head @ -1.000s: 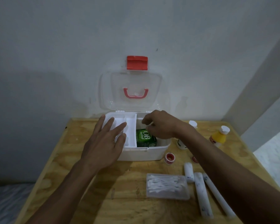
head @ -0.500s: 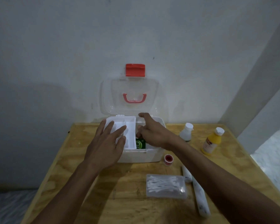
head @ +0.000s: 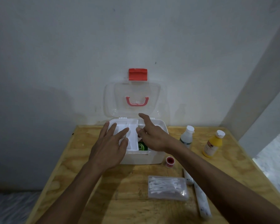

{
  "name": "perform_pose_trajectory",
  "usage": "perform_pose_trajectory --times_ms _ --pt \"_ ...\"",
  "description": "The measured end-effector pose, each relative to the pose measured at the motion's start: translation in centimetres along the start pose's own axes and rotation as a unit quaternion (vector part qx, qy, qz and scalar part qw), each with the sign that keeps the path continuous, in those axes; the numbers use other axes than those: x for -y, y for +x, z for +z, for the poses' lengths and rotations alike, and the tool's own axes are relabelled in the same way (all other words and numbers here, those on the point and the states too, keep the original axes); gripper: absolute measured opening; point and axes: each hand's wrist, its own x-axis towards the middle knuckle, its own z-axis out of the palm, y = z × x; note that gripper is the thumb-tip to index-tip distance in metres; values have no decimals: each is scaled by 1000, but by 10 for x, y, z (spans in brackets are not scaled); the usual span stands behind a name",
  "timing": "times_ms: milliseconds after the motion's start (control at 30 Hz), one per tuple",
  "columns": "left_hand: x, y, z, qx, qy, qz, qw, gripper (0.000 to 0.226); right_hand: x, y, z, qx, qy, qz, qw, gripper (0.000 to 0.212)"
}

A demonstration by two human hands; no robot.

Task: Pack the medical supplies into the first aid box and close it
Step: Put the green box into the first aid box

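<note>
A pale plywood desk [head: 81, 180] stands against a plain grey-white wall [head: 71, 54], and at its far edge, touching that wall, sits the white plastic first aid box [head: 153, 156]. Its clear lid [head: 132, 97] stands upright against the wall, with a red carrying handle [head: 137, 101] on it and a red latch [head: 137, 74] at the top edge. A white divided tray [head: 132, 136] lies in the left part of the box, and a green packet [head: 142, 146] shows in the compartment to the right of it. The left hand [head: 109, 147] lies flat with fingers spread over the tray and the box's left front corner; its grip is released and holds nothing. The right hand [head: 152, 136] reaches over the right compartment, forefinger stretched toward the lid and the other fingers loosely curled; whether they pinch anything I cannot tell. Just beside the box's right front corner lies a small red-capped round container [head: 170, 161]. Nearer, a clear flat case of white cotton swabs [head: 167, 187] rests on the desk, and to its right lie white rolled bandages [head: 201, 199], partly under the right forearm. Further right stand a white-capped translucent bottle [head: 187, 135] and, well apart from the box, a yellow bottle with a white cap [head: 212, 144].
</note>
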Motion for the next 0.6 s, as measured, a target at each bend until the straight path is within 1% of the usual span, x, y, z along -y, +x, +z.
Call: perform_pose_trajectory --times_ms 100,500,567,600 --pt "-1 0 0 2 5 -2 1000 63 5 -4 1 -3 -18 -15 1000 58" --pt "3 3 3 4 11 -2 1000 62 11 -10 0 -13 -29 -17 999 58" --pt "3 2 2 7 6 -1 1000 61 15 -17 -3 -40 -35 -33 998 55" --pt "3 1 2 8 3 1 1000 60 15 -23 -6 -71 -31 -47 996 52"
